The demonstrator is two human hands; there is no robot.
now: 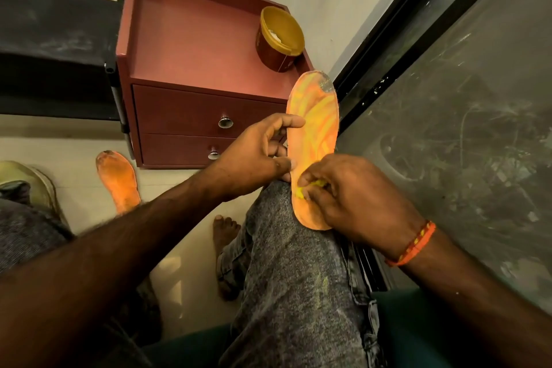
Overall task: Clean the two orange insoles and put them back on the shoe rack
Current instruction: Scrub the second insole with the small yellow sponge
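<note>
One orange insole [316, 125] stands nearly upright on my right knee, its toe end grey with dirt. My left hand [257, 155] grips its left edge between thumb and fingers. My right hand [346, 197] presses a small yellow cloth or sponge [310, 188] against the insole's lower half. The second orange insole [119, 179] lies flat on the floor at the left, dirty at its toe. A black rack [53, 48] fills the upper left.
A reddish-brown two-drawer cabinet [191, 48] stands ahead with an open gold tub [279, 39] on top. A dark dusty window [463, 116] runs along the right. A light shoe [33, 185] sits at the far left. My bare foot [224, 236] rests on the tiled floor.
</note>
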